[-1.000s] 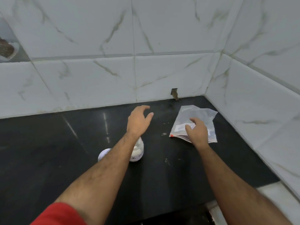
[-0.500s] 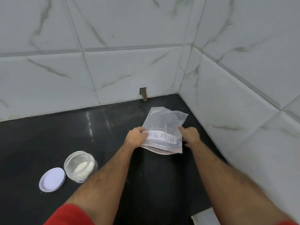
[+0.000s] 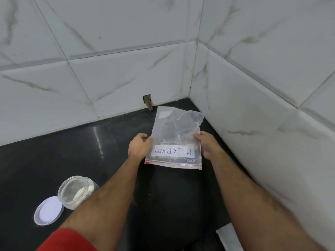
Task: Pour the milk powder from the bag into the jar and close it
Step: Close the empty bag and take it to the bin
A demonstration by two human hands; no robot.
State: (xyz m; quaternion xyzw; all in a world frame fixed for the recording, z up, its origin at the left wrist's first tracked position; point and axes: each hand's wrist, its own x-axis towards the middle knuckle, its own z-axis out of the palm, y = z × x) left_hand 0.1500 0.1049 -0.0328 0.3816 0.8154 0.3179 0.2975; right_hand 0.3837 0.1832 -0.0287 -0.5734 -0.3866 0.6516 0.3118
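Note:
A clear zip bag (image 3: 176, 131) with a white label reading MILK POWDER is held up above the black counter, its red zip edge toward me. My left hand (image 3: 138, 146) pinches the bag's left side and my right hand (image 3: 208, 146) pinches its right side. The bag looks nearly flat. An open glass jar (image 3: 76, 191) with white powder inside stands on the counter at the lower left, partly behind my left forearm. Its white lid (image 3: 49, 210) lies flat on the counter, touching the jar's left side.
The black counter (image 3: 54, 156) runs into a corner of white marbled wall tiles (image 3: 253, 115) at the back and right. A small notch with a brown stub (image 3: 148, 102) sits at the wall's base behind the bag. A pale floor strip (image 3: 230, 238) shows at bottom right.
My left hand left the jar and joined the right on the bag. Both hands lifted the bag off the counter, label toward me. The view swung right, so the jar now sits lower left.

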